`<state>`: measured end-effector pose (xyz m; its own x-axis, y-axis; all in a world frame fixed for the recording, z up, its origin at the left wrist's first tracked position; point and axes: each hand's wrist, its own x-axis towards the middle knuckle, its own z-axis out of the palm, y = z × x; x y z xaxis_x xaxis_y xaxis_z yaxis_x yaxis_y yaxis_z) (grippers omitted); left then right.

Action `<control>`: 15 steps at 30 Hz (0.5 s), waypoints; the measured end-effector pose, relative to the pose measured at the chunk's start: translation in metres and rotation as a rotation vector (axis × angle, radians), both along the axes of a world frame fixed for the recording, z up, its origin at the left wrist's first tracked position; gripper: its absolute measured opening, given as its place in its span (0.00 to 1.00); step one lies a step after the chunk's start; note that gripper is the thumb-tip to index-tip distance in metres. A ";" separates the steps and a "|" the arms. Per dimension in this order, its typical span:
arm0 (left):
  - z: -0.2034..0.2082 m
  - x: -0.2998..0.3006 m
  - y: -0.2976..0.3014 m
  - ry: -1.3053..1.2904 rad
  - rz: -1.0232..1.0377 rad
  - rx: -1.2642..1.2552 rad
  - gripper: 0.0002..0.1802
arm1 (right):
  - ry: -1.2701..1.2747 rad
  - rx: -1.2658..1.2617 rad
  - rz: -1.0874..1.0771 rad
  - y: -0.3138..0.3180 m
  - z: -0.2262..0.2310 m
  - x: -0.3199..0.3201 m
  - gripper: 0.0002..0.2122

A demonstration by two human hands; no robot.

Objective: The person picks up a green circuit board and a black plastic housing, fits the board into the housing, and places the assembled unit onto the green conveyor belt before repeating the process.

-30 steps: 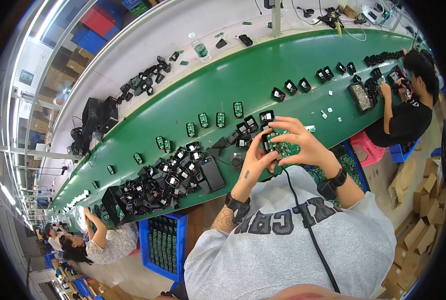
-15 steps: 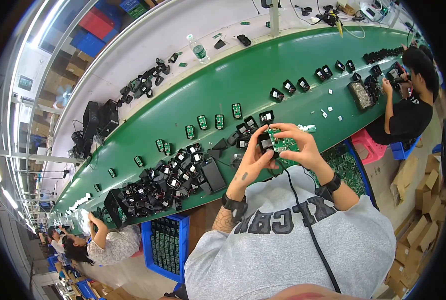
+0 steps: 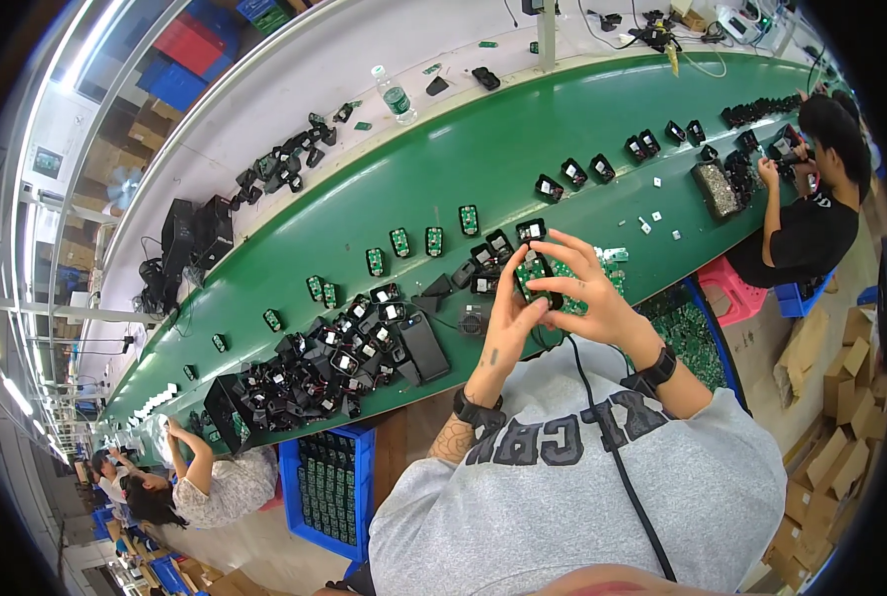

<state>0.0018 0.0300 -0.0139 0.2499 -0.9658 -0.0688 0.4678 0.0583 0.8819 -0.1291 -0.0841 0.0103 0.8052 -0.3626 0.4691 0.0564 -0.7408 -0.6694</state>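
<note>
Above the near edge of the green bench, my left hand (image 3: 506,323) is closed round the side of a small black plastic housing (image 3: 554,298). A green circuit board (image 3: 530,268) now sits in its open face. My right hand (image 3: 605,306) is closed on the board and housing from the other side, fingertips and thumb against them. My fingers hide part of the board, so I cannot tell how deep it sits. Further green circuit boards (image 3: 612,255) lie on the bench just behind my right hand. Several black housings (image 3: 487,258) stand beside my left hand.
A heap of black housings (image 3: 344,348) covers the bench to the left. Housings with boards (image 3: 434,241) stand in a spaced row on the green surface (image 3: 523,129). A blue crate (image 3: 368,487) stands below. Co-workers sit at right (image 3: 821,214) and left (image 3: 230,487).
The circuit board in my right hand has come over into the black housing in my left. My right fingers have shifted left onto it. The row of filled housings has slid slightly left.
</note>
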 end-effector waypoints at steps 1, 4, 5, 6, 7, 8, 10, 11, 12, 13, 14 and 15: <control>-0.001 -0.001 0.001 -0.045 -0.006 0.015 0.38 | 0.022 0.013 0.018 -0.001 0.003 -0.001 0.19; 0.002 -0.005 0.001 -0.005 0.033 0.019 0.38 | 0.058 0.032 0.039 -0.002 0.004 -0.003 0.19; 0.004 -0.004 0.001 -0.005 0.033 0.018 0.38 | 0.073 0.040 0.040 -0.003 0.004 -0.004 0.19; 0.005 -0.002 0.002 0.066 0.024 0.058 0.39 | 0.073 0.039 0.040 -0.004 0.004 -0.005 0.19; 0.006 0.000 0.002 0.137 0.015 0.098 0.39 | 0.085 0.041 0.038 -0.004 0.004 -0.006 0.19; 0.005 0.001 0.002 0.138 0.016 0.097 0.39 | 0.096 0.042 0.037 -0.005 0.004 -0.007 0.19; 0.003 0.003 0.002 0.009 -0.029 0.049 0.39 | 0.092 0.054 0.043 -0.007 0.001 -0.007 0.19; 0.004 0.003 0.003 0.009 -0.031 0.050 0.39 | 0.086 0.066 0.048 -0.007 -0.001 -0.007 0.19; 0.006 0.004 0.003 -0.001 -0.044 0.063 0.40 | 0.087 0.067 0.047 -0.006 -0.003 -0.007 0.19; 0.008 0.005 0.004 -0.012 -0.057 0.075 0.40 | 0.091 0.091 0.038 -0.006 -0.004 -0.006 0.20; 0.008 0.005 0.004 -0.011 -0.057 0.075 0.40 | 0.094 0.116 0.029 -0.005 -0.004 -0.006 0.20; 0.006 0.006 0.004 -0.014 -0.066 0.076 0.40 | 0.094 0.116 0.029 -0.005 -0.004 -0.007 0.20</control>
